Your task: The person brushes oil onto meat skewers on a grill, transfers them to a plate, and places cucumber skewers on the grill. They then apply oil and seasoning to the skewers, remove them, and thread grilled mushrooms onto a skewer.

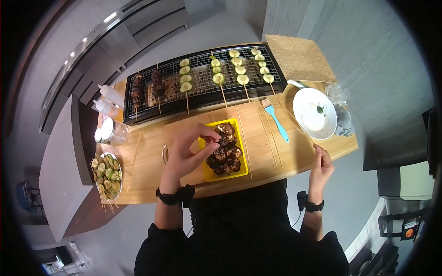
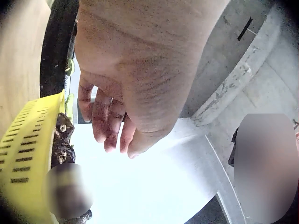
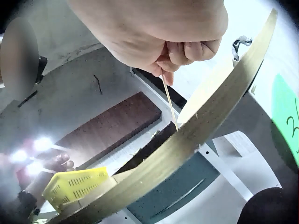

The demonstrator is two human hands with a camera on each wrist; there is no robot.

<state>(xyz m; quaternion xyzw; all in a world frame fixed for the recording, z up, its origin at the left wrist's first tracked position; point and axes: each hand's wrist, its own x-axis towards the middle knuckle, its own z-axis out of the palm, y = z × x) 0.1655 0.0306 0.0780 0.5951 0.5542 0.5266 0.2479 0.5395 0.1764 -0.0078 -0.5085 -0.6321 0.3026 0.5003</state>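
My left hand (image 1: 189,149) is over the yellow slotted basket (image 1: 246,161), its thumb and bent fingers a little apart. Dark brown, glossy chunks (image 1: 229,158) fill that basket; what kind of food they are does not show. In the left wrist view, the fingers (image 2: 112,123) hang loosely curved beside the basket, with nothing visible in them. Near the table's right front edge, my right hand (image 1: 321,170) pinches a thin wooden skewer (image 3: 169,100). The skewer slants from the fingertips toward the white bowl (image 1: 306,126).
A long black grill (image 1: 202,100) carries skewers of green slices and dark pieces along the back. Before it lie a blue brush (image 1: 278,125) and loose skewers (image 1: 244,142). Squeeze bottles (image 1: 110,94), a jar (image 1: 115,131) and a plate of green-slice skewers (image 1: 108,177) stand left.
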